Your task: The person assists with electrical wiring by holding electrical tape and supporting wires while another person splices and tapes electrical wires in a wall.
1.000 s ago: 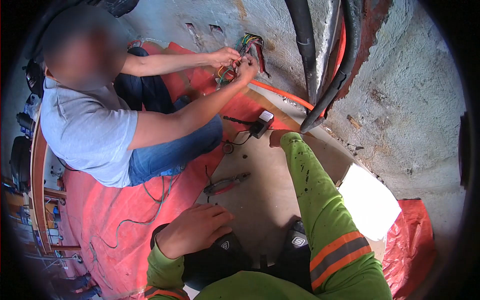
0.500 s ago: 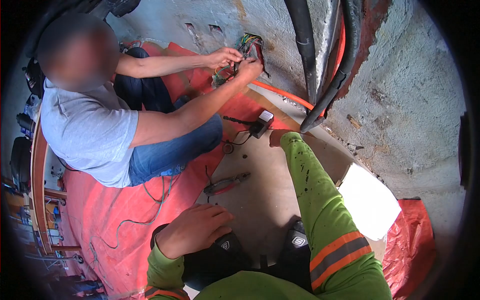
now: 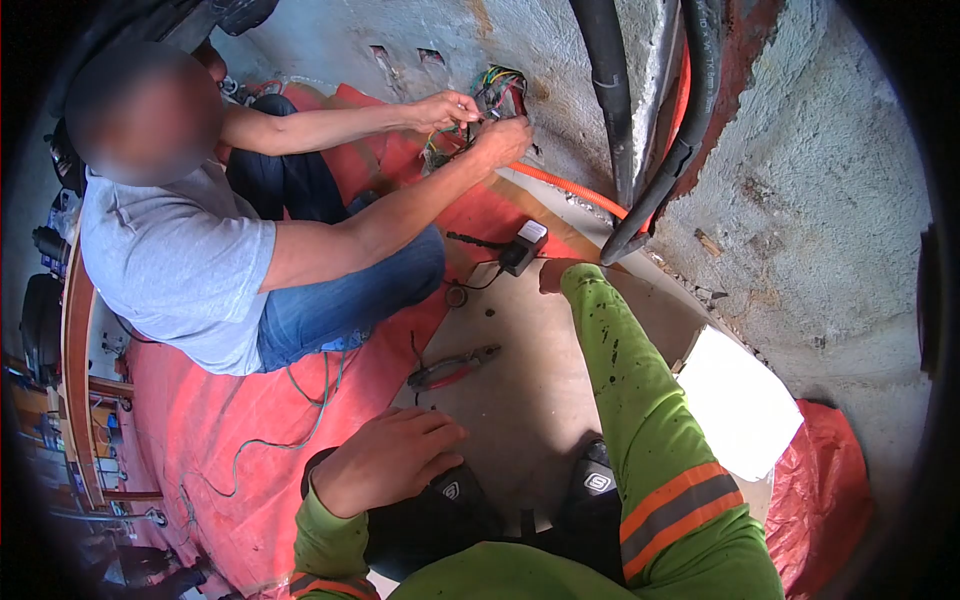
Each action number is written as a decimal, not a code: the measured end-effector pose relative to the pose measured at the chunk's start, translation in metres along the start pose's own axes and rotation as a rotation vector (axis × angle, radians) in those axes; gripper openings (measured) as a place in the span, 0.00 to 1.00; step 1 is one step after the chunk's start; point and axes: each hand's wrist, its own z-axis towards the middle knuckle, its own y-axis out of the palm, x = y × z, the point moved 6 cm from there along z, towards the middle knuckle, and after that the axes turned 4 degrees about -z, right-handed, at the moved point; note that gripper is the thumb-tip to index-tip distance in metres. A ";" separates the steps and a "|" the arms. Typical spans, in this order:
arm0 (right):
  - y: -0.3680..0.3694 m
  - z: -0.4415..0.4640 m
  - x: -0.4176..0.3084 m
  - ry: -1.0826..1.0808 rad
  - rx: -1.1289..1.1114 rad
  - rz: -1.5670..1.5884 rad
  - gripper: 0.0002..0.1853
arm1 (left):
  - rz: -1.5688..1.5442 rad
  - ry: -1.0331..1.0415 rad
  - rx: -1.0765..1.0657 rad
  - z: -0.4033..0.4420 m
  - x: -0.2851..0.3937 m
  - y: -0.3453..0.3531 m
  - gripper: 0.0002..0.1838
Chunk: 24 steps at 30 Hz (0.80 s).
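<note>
My left hand [image 3: 392, 461] rests over my left knee, its fingers loosely stretched and nothing in it. My right arm reaches forward in a green sleeve marked with dark spots. Beyond the cuff, only a small part of my right hand [image 3: 551, 276] shows, low near the wall, and its fingers are hidden. Close to its left lies a black power adapter [image 3: 523, 248] with a white label and a cord. Red-handled pliers [image 3: 453, 368] lie on the tan floor sheet [image 3: 520, 400] ahead of my left hand. A small round roll [image 3: 456, 296] sits beside the cord.
At left, a seated co-worker [image 3: 180, 265] holds wires [image 3: 492, 98] at a wall opening. An orange corrugated conduit [image 3: 565, 187] and thick black pipes [image 3: 610, 100] run along the wall. Red sheeting [image 3: 200, 420] covers the floor at left, with a thin green cable [image 3: 275, 444] across it.
The co-worker's head has shifted slightly left and down, and their hands have moved a little at the wires. My own hands stay where they were.
</note>
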 end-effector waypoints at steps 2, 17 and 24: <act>0.008 0.010 0.003 -0.017 0.009 -0.010 0.14 | 0.002 0.001 0.001 0.000 -0.001 0.001 0.17; 0.007 0.007 -0.001 -0.057 0.029 -0.029 0.11 | 0.007 -0.002 -0.001 0.000 -0.001 0.001 0.17; 0.054 0.059 0.003 -0.494 0.167 -0.560 0.08 | 0.011 -0.006 0.004 0.000 -0.001 0.000 0.17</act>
